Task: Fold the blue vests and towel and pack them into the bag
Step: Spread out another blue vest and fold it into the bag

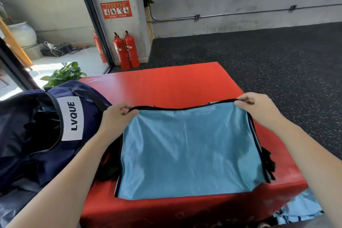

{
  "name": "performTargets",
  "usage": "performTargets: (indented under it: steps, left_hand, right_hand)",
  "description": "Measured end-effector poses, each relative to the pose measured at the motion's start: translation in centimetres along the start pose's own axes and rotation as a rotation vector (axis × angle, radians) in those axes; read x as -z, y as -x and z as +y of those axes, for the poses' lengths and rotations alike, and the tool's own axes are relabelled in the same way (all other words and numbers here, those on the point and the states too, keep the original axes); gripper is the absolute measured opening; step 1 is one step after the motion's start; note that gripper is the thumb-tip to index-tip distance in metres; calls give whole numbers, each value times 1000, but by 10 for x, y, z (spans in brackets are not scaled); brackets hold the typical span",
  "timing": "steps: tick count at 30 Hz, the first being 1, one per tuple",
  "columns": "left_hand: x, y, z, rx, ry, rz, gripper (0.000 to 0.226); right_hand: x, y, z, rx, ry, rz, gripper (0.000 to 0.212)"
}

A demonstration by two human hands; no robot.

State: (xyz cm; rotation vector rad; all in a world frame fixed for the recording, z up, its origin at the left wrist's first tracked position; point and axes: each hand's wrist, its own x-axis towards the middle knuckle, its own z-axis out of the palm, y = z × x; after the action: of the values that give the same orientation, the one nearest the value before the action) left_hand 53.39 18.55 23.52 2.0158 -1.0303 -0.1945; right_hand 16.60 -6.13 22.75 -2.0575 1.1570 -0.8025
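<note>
The left hand (118, 114) and right hand (257, 105) each pinch a far corner of the blue vest (188, 150), keeping its edge taut, probably for a fold. It lies flat on the red mat (166, 83), beside the open bag (37, 126).

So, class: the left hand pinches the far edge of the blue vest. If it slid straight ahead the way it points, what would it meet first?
The left hand points away from the person across the red mat. Bare mat lies ahead to its far edge, so the way looks free; the fire extinguishers stand well beyond, though depth is unclear.
</note>
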Motion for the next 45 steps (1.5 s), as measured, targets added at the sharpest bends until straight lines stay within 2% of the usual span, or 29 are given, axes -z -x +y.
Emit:
performTargets:
  steps: [2, 4, 6, 9, 11, 18, 23, 29, 37, 42, 45]
  left_hand:
    - [-7, -13, 3, 12, 22, 93, 12]
    - [-21, -27, 0, 34, -39, 114, 11]
    - [-37, -35, -11, 75, -120, 50, 10]
    - [-52, -37, -33, 123, -209, -107, 25]
    - [-53, -35, -37, 111, -242, -147, 20]
    - [-42, -27, -35, 175, -220, -95, 4]
    - [-35, -27, -24, 156, -161, -18, 19]
    - [-30, -41, -16, 155, -47, 83, 13]
    - [-55, -64, -27, 155, -87, 46, 10]
    - [-64, -66, -41, 135, -207, -83, 33]
    - [-64, -59, -36, 119, -288, -114, 43]
  right_hand:
    - [-6, -15, -1, -5, -24, 44, 9]
    - [-17, -29, 2, -28, -18, 51, 14]
    - [-32, -39, 13, -65, 27, 2, 18]
    - [-49, -42, 36, -128, 178, -116, 22]
    - [-49, -41, 43, -147, 257, -142, 22]
    - [-42, -33, 44, -112, 305, -105, 18]
    - [-36, -28, 38, -77, 213, 14, 10]
    - [-32, -39, 26, -91, 127, 103, 15]
    - [-52, -62, 35, -125, 132, 106, 17]
    - [-61, -59, 44, -138, 274, 1, 36]
    - [-63, -45, 28, -60, 499, 27, 30]
